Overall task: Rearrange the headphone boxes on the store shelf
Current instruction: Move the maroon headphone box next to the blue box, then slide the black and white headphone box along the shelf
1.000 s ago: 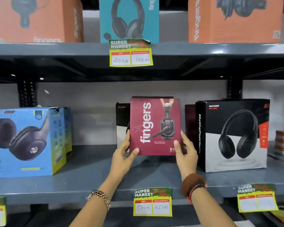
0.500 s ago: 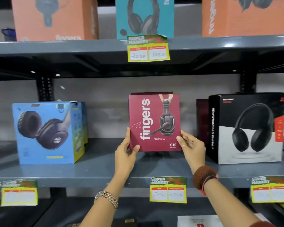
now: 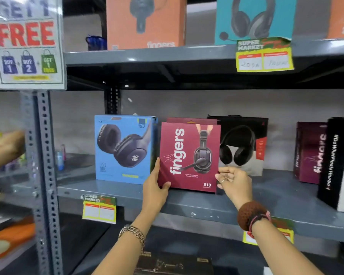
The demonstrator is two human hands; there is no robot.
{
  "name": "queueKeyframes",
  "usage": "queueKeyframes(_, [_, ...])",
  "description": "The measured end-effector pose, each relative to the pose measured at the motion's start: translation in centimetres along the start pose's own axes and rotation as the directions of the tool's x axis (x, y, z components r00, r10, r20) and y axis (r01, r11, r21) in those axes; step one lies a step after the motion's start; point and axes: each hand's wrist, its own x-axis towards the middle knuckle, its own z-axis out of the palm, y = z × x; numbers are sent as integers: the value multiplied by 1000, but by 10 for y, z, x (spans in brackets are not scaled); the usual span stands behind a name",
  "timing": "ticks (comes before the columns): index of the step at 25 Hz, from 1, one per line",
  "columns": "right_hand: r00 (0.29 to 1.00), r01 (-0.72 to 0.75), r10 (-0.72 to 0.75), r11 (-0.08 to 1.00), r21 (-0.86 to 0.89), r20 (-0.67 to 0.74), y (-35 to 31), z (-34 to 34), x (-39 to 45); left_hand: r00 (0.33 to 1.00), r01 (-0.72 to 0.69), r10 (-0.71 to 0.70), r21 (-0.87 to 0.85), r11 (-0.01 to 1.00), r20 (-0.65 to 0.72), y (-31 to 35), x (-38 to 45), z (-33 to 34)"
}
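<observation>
Maroon cardboard headphone box (image 3: pixel 189 156), printed "fingers" in white with a headset picture and "S10", is held upright by both hands just above the front of the grey metal store shelf (image 3: pixel 206 205). The left hand (image 3: pixel 155 188) clasps the box's lower left corner, thumb across the front face and fingers behind its edge; the right hand (image 3: pixel 233 182), wearing a ring, pinches the lower right corner between thumb and curled fingers. A gold-coloured link bracelet (image 3: pixel 132 233) sits on the left wrist and a brown knitted band (image 3: pixel 252 215) on the right. Just beside the held box on its left stands a light blue headphone box (image 3: pixel 125 148); behind it on the right stands a black-and-white headphone box (image 3: pixel 244 143), partly covered by it. Farther right, well apart, are a second maroon "fingers" box (image 3: pixel 309 153) and a tall black box (image 3: pixel 337 163) at the frame edge. Yellow-and-green "Super Market" price tags (image 3: pixel 99 208) hang from the shelf lips. On the upper shelf stand an orange box (image 3: pixel 145 22) and a teal box (image 3: pixel 254 18). A "FREE" offer sign (image 3: pixel 27 42) hangs on the perforated upright at left.
</observation>
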Motion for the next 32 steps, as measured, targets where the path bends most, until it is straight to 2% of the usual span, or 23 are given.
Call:
queueKeyframes(5, [998,-20,18,999,-43,-57,-6,18,-3,999,-29,26,67,997,41,-4,7,-6])
queueKeyframes(9, [998,4,-11,994,-105,-67,-10,7,-13,995,-91,93,58,994,-44,2,-8,-9])
queueKeyframes(13, [992,56,-69,990,-128,-105,-13,-42,-32,978,-177,175,-15,984,-111,6,-45,0])
queueKeyframes(16, [985,88,-111,982,-170,-132,-10,-97,-43,976,-212,209,-35,977,-61,19,-67,19])
queueKeyframes(20, [974,64,-105,978,-201,-199,6,-195,-46,963,-266,268,-60,962,33,57,-90,81])
queueKeyframes(24, [954,41,-102,976,-215,-281,25,-290,-40,961,-238,251,-117,964,114,105,-114,157])
queueKeyframes(27, [914,28,-127,967,-254,-385,41,-356,-29,942,-272,286,-102,957,173,140,-125,216])
queueKeyframes(30, [884,-9,-106,970,-243,-454,59,-401,-13,926,-230,243,-77,970,288,162,-129,271])
queueKeyframes(32, [890,-37,-64,977,-210,-452,69,-415,0,919,-141,154,-63,988,364,168,-128,301])
